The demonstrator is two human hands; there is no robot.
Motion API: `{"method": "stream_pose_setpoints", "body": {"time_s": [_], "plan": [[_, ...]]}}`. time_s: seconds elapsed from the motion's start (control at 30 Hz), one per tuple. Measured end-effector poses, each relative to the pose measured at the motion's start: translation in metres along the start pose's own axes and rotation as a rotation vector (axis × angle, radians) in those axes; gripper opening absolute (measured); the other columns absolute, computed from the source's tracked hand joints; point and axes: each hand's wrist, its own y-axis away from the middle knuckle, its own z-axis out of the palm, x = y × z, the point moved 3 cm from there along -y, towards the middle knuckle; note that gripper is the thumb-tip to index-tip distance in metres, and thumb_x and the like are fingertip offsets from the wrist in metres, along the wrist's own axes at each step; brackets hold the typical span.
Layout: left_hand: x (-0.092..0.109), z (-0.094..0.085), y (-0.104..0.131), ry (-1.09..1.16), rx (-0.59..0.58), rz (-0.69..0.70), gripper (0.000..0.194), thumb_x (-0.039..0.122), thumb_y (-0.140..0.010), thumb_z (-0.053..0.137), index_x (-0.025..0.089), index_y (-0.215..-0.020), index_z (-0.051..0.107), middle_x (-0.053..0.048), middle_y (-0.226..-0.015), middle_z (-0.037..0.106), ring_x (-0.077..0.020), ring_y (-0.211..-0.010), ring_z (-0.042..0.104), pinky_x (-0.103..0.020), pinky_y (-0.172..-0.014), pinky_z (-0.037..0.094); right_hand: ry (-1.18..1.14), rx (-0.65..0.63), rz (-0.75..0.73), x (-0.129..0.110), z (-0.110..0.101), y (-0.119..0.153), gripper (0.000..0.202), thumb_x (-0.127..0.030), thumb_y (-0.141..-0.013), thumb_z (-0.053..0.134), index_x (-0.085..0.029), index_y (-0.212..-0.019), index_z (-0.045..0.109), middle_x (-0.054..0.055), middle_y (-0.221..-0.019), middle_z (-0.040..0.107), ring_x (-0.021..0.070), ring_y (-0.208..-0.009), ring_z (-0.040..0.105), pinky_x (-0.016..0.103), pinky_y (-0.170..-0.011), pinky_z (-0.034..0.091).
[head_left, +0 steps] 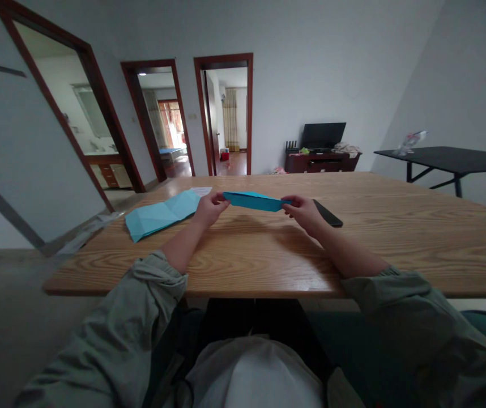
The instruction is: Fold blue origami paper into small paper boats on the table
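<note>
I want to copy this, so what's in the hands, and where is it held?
The bright blue paper, by its two ends: left fingers on one, right fingers on the other.

Matt paper strip [255, 202], smooth wood-grained table [247, 260].

Loose grey-green sleeves [115, 323] with gathered cuffs [169, 269], whitish top [251, 374], black trousers [277, 323]

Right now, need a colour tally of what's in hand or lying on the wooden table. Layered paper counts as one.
Blue: 2 (held folded paper, creased paper pile)
Black: 1 (flat slab, phone-like)
White: 1 (sheet, partly covered)
Total: 4
</note>
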Motion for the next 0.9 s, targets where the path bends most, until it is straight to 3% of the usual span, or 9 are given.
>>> {"method": "stream_pose_setpoints", "body": {"time_s": [0.13,0.33,0.47,0.6,0.67,0.77,0.9], "plan": [[-0.001,0.002,-0.001,0.117,0.01,-0.02,0.049,0.036,-0.061,0.074,0.012,-0.101,0.06,-0.005,-0.083,0.068,-0.0094,-0.06,0.055,-0.021,-0.055,0.042,0.027,-0.006,0.015,-0.001,0.001,0.001,0.03,-0.026,-0.07,0.067,-0.013,-0.097,0.064,0.0,-0.063,0.059,0.009,-0.053,0.051,0.02,-0.048,0.04],[-0.001,0.002,0.001,0.078,-0.051,-0.097,0.032,0.039,-0.063,0.072,0.013,-0.079,0.065,-0.001,-0.066,0.061,-0.01,-0.06,0.052,-0.022,-0.054,0.042,0.066,-0.03,0.009,-0.001,0.003,0.002,0.029,-0.027,-0.07,0.065,-0.013,-0.096,0.064,0.002,-0.067,0.061,0.0098,-0.055,0.052,0.02,-0.049,0.041],[-0.003,0.003,0.002,0.062,-0.067,-0.114,0.028,0.037,-0.064,0.071,0.014,-0.078,0.065,0.001,-0.064,0.057,-0.0097,-0.059,0.052,-0.022,-0.054,0.042,0.071,-0.046,-0.006,0.001,0.003,0.002,0.031,-0.03,-0.069,0.065,-0.014,-0.095,0.063,0.001,-0.066,0.059,0.0098,-0.054,0.051,0.021,-0.049,0.041],[-0.007,0.003,0.004,0.034,-0.114,-0.194,0.028,0.038,-0.065,0.071,0.014,-0.077,0.062,0.002,-0.062,0.055,-0.0062,-0.047,0.044,-0.02,-0.044,0.035,0.179,-0.059,-0.065,0.003,0.002,0.001,0.023,-0.027,-0.068,0.063,-0.016,-0.088,0.063,0.0,-0.063,0.058,0.0101,-0.053,0.049,0.021,-0.05,0.039],[-0.008,0.003,0.006,0.095,-0.155,-0.258,0.03,0.038,-0.066,0.07,0.015,-0.082,0.062,0.001,-0.067,0.058,-0.0051,-0.045,0.043,-0.019,-0.043,0.034,0.301,-0.068,-0.136,0.004,0.001,0.001,0.02,-0.024,-0.068,0.061,-0.016,-0.086,0.064,0.0,-0.064,0.059,0.0106,-0.054,0.049,0.022,-0.051,0.039],[-0.008,0.003,0.007,0.239,-0.226,-0.339,0.036,0.044,-0.07,0.067,0.017,-0.093,0.061,-0.005,-0.088,0.066,-0.0073,-0.053,0.054,-0.02,-0.047,0.04,0.44,-0.052,-0.254,0.005,0.001,0.001,0.019,-0.023,-0.069,0.06,-0.017,-0.086,0.066,0.001,-0.068,0.063,0.0122,-0.059,0.052,0.023,-0.057,0.042],[-0.011,0.001,0.005,0.229,-0.157,-0.361,0.038,0.047,-0.07,0.066,0.015,-0.092,0.062,-0.007,-0.092,0.068,-0.0085,-0.055,0.058,-0.021,-0.049,0.043,0.465,-0.07,-0.278,0.005,0.003,0.003,0.021,-0.024,-0.069,0.061,-0.017,-0.088,0.067,0.002,-0.071,0.065,0.0131,-0.061,0.056,0.024,-0.06,0.045]]}}
